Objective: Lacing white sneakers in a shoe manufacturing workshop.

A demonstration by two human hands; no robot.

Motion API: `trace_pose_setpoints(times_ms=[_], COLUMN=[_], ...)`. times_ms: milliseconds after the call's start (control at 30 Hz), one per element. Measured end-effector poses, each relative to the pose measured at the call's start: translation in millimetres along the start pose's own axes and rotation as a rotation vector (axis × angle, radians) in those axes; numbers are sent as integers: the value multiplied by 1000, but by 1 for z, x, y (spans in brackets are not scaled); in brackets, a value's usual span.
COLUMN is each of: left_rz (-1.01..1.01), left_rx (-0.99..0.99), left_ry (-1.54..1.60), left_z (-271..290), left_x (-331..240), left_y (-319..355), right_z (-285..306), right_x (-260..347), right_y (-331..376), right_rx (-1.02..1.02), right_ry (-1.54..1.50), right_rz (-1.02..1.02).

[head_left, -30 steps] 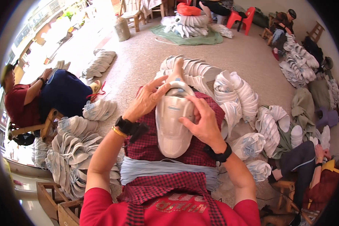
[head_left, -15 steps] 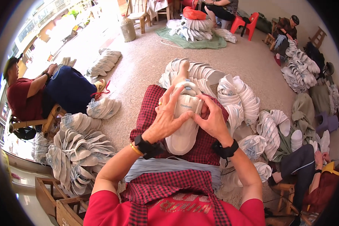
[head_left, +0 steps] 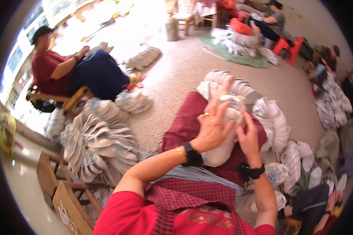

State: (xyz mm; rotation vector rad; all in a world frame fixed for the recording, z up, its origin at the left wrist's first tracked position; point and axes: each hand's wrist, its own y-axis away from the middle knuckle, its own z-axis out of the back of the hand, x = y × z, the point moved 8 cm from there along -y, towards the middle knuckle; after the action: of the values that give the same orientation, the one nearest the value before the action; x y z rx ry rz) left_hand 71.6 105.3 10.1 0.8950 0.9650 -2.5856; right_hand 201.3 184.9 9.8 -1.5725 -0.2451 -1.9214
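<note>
The left hand lies flat on a white shoe part, its fingers spread wide and pressing on it. The right hand grips the same shoe part from the other side, fingers curled around its edge. The shoe part rests on the red checked cloth over the person's lap. It looks like the piece is being pressed or smoothed into shape; turning it over may come next, with a firm hold. The hands hide most of it. Past the cloth sit heaps of white shoe parts, blurry. Another person in red sits beyond them.
</note>
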Motion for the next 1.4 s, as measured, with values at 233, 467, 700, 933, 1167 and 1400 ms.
trace_pose_setpoints(times_ms=[233,467,700,933,1167,1400], left_rz=[9,46,66,54,72,61], left_rx=[22,24,17,25,26,-35], left_ry=[103,125,227,330,360,408], left_z=[-6,-4,-5,-14,-18,-18], left_x=[2,14,8,25,30,29], left_y=[3,8,0,6,3,7], right_z=[-3,-7,6,-1,-2,-2], right_x=[11,-11,-38,-46,-37,-45], right_y=[-4,-4,-11,-7,-4,-4], right_rx=[61,75,105,150,146,134], right_ry=[39,-54,-410,-511,-568,-604], right_rz=[-29,-85,-198,-169,-149,-149])
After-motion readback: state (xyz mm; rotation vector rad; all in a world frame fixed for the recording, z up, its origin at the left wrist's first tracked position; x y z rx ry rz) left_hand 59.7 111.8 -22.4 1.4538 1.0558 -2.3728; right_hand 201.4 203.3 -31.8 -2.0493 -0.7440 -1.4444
